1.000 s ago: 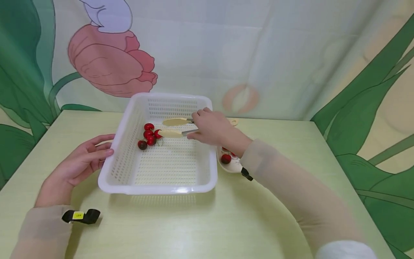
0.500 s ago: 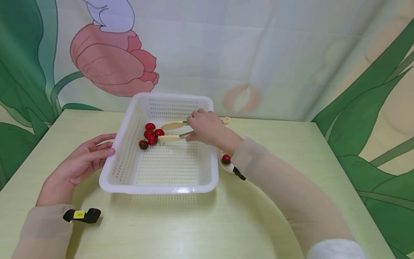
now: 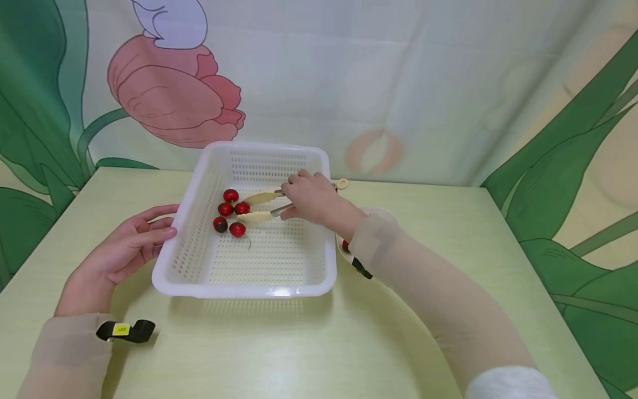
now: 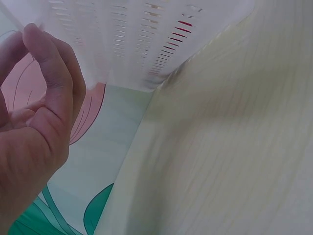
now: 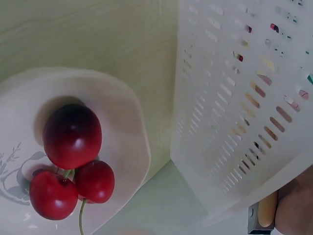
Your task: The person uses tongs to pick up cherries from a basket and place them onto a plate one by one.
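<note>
My right hand [image 3: 311,198] grips a pair of tongs [image 3: 255,216] with cream tips and metal arms, reaching over the right rim of a white plastic basket [image 3: 244,290]. The tongs' tips are spread, right at a red cherry [image 3: 242,208] on the basket's left side. Several cherries lie around it, and one nearer the front, a stemmed cherry [image 3: 237,229], sits apart. At the basket's left wall, my left hand [image 3: 132,238] touches the rim with loosely bent fingers and thumb. The left wrist view shows the hand [image 4: 44,98] outside the slotted wall.
A white plate [image 5: 129,110] stands on the table just right of the basket, holding a dark cherry [image 5: 73,137] and two brighter ones. My right sleeve [image 3: 428,282] covers much of it in the head view. A printed curtain [image 3: 423,94] hangs behind the table.
My right hand and the tongs have moved left and slightly nearer, in among the cherries. The cherries have spread, one rolling toward the basket's front. My left hand stays at the rim.
</note>
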Tool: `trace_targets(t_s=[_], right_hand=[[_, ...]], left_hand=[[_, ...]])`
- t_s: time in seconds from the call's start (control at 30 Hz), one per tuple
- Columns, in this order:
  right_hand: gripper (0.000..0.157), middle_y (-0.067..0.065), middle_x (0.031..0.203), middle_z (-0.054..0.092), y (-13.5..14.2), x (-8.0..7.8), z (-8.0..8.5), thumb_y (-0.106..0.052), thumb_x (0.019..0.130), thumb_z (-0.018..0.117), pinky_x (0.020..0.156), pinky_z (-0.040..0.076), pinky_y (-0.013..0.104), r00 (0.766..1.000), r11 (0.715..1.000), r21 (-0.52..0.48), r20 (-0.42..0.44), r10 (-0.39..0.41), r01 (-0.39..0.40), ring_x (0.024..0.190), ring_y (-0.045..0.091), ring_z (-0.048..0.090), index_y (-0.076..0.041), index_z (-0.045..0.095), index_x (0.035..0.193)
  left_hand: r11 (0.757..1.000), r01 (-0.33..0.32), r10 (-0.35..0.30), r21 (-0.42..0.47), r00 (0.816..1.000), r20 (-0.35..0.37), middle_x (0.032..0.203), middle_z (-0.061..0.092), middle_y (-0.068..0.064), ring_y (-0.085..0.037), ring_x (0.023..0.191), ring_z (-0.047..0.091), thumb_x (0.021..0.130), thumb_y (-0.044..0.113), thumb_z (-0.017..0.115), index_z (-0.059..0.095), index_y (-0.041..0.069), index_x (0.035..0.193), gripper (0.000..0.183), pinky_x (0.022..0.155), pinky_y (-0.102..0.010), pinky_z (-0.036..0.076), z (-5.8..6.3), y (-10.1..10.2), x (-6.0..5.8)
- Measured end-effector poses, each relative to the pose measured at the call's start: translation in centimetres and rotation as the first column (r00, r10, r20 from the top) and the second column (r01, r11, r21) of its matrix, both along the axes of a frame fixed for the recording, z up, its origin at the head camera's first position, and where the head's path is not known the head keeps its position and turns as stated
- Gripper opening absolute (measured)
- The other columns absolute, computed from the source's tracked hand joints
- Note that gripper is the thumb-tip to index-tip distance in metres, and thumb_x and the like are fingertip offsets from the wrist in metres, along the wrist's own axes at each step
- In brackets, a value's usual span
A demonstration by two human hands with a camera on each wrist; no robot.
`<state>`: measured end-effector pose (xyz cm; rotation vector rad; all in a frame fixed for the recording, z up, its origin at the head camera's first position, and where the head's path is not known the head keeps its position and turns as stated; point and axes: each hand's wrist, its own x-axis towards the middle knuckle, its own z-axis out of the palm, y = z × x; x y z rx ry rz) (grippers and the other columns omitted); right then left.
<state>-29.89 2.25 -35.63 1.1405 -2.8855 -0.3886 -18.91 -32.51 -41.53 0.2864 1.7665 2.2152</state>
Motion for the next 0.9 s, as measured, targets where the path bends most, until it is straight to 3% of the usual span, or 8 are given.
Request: trace_targets(t_s=[0.9], right_hand=[[0.054,0.002,0.119,0.063,-0.95,0.83,-0.51,-0.058,0.101,0.056,0.081,0.054,0.035,0.998,1.000,-0.006,0.070,-0.008,0.008,0.104,0.019,0.056,-0.009,0.059,0.125]], left_hand=[[1.000,-0.002,0.002,-0.012,1.000,-0.005,0.123,0.069,-0.002,-0.021,0.103,0.073,0.105,-0.001,0.051,0.051,0.017,0.140,0.039,0.087,-0.035,0.059,-0.04,-0.18,0.02]])
